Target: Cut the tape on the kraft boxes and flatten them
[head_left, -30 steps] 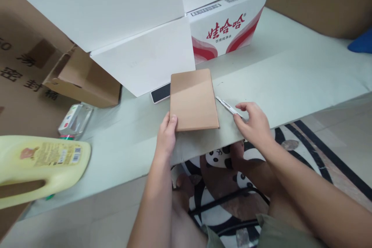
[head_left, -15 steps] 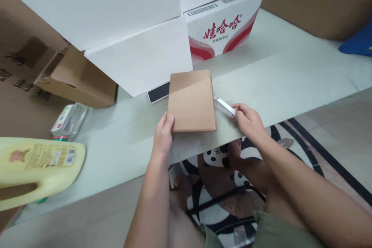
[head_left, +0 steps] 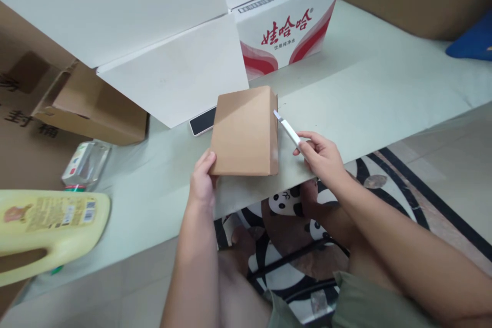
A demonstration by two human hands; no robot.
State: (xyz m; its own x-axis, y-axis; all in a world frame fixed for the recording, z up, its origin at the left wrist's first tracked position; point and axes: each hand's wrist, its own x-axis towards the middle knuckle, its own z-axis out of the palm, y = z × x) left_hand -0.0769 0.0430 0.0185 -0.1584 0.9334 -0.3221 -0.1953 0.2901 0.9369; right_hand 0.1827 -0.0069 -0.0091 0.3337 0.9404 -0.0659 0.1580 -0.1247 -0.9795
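A small flat brown cardboard box [head_left: 242,138] lies near the front edge of the pale green table [head_left: 384,92]. My left hand [head_left: 202,180] grips its near left corner. My right hand [head_left: 321,156] holds a slim white utility knife [head_left: 287,128], with the tip touching the box's right side near the far corner. A phone [head_left: 202,120] lies half hidden behind the brown box.
A big open white carton [head_left: 169,51] with red print stands right behind the box. Brown cartons [head_left: 88,107] sit at the left and back right. A yellow jug [head_left: 46,225] lies at the near left, beside a clear plastic packet [head_left: 85,162]. A blue thing [head_left: 471,41] sits far right.
My right hand picked the knife up off the table and brought its tip to the box's right side. My left hand shifted lower on the box's corner, tilting the box slightly.
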